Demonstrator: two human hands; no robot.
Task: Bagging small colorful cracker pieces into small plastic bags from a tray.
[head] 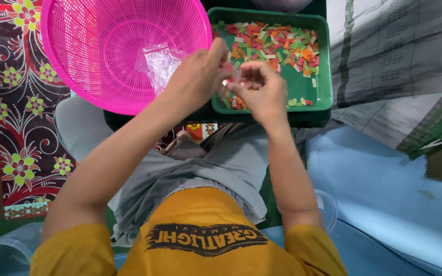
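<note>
1. Left hand and right hand meeting over green tray, fingertips pinching 1 small red piece.
2. Still heaped in tray: coloured pieces.
3. In pink basket: only clear plastic.

There is a single view, taken from a camera worn on the person's head. It looks steeply down along the person's own chest and lap, so the yellow shirt fills the bottom edge and both forearms run up into the frame. It sits close: the left hand and right hand meet just above the centre. Beyond the grip lie a green tray and, to its left, a pink basket.
</note>
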